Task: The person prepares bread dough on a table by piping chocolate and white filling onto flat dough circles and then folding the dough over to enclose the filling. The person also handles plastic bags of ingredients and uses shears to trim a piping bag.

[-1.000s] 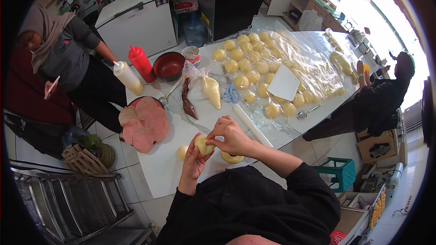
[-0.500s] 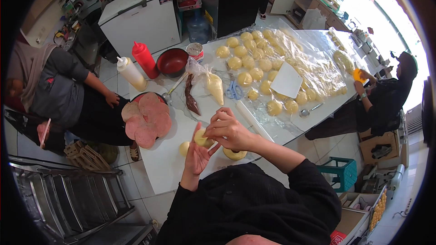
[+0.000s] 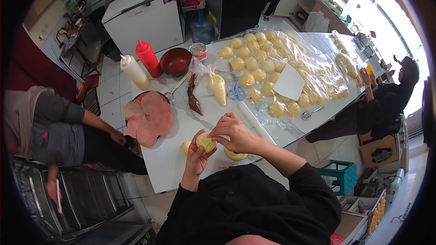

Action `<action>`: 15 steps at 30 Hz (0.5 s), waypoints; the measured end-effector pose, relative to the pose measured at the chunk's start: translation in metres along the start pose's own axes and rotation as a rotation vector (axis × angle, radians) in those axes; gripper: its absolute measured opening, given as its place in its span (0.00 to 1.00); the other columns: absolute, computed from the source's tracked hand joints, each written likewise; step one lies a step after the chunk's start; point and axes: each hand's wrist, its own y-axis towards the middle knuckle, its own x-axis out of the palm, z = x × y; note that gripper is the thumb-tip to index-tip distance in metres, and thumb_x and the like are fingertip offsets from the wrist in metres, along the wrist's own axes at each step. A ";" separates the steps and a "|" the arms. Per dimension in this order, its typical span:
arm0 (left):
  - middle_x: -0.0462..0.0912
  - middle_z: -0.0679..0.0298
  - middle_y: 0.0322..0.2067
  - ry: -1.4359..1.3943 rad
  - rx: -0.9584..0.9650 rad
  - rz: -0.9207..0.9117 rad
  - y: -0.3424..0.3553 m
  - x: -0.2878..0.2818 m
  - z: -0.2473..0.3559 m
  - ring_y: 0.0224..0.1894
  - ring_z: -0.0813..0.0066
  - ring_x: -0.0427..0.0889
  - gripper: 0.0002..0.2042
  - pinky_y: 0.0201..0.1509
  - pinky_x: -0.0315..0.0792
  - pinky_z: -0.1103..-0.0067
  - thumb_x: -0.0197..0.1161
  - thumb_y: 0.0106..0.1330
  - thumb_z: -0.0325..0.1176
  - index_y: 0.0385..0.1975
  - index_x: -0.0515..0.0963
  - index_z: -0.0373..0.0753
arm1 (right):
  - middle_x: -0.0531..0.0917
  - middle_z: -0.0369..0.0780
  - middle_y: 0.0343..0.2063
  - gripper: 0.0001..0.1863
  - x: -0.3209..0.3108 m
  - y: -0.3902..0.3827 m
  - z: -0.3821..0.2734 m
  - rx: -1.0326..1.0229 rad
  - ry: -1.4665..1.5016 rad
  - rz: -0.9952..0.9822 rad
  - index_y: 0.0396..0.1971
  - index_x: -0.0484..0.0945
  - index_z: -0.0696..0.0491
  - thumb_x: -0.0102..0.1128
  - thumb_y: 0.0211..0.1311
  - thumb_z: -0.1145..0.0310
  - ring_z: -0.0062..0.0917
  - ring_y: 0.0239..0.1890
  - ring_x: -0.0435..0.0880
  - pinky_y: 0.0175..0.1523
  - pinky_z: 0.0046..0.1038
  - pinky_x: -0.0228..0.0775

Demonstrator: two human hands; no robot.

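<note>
The fingers of the right hand are pinched onto the top of a pale dough ball, while the left hand cups that ball from below with its fingers curled closed around it, so both hands grip the same piece just above the near part of the white surface. Just beside the left hand a second small dough ball lies on the surface, and a flattened piece of dough lies under the right wrist near the edge. Further left, a dark plate carries overlapping round slices of pink meat. Beyond the hands lie a piping bag of dark filling and a piping bag of pale filling, with blue scissors just beside the pale one and a white rolling pin running along the right arm. A clear plastic sheet covers the far half of the surface, with many dough balls and a white scraper on it. At the far left corner stand a red squeeze bottle, a pale squeeze bottle and a red bowl. A person in grey is at the left side, and another person in black at the right end.
</note>
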 end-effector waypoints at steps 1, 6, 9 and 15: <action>0.68 0.60 0.49 0.000 0.000 0.002 0.000 0.001 0.000 0.49 0.68 0.73 0.29 0.52 0.71 0.72 0.61 0.56 0.32 0.56 0.56 0.38 | 0.79 0.35 0.22 0.07 -0.001 0.000 -0.001 0.000 0.002 -0.001 0.27 0.80 0.53 0.61 0.43 0.72 0.25 0.33 0.73 0.50 0.30 0.57; 0.67 0.57 0.50 0.209 0.088 0.031 0.001 0.004 -0.002 0.51 0.65 0.71 0.29 0.53 0.70 0.70 0.62 0.55 0.28 0.56 0.57 0.40 | 0.78 0.35 0.23 0.08 0.002 0.001 -0.002 0.085 0.005 -0.015 0.28 0.79 0.53 0.61 0.43 0.73 0.26 0.34 0.73 0.49 0.30 0.57; 0.66 0.57 0.52 0.225 0.119 0.030 -0.002 0.005 -0.002 0.53 0.65 0.70 0.28 0.53 0.70 0.70 0.60 0.56 0.30 0.56 0.57 0.40 | 0.77 0.35 0.22 0.08 0.006 0.004 0.002 -0.008 -0.062 0.013 0.27 0.79 0.53 0.60 0.42 0.73 0.26 0.33 0.74 0.48 0.30 0.57; 0.62 0.57 0.56 -0.021 0.004 0.072 0.006 0.008 0.011 0.54 0.68 0.68 0.25 0.55 0.68 0.70 0.53 0.62 0.30 0.59 0.54 0.39 | 0.77 0.35 0.22 0.09 -0.010 0.017 -0.010 -0.069 -0.054 0.115 0.26 0.78 0.52 0.63 0.40 0.73 0.27 0.32 0.73 0.48 0.30 0.58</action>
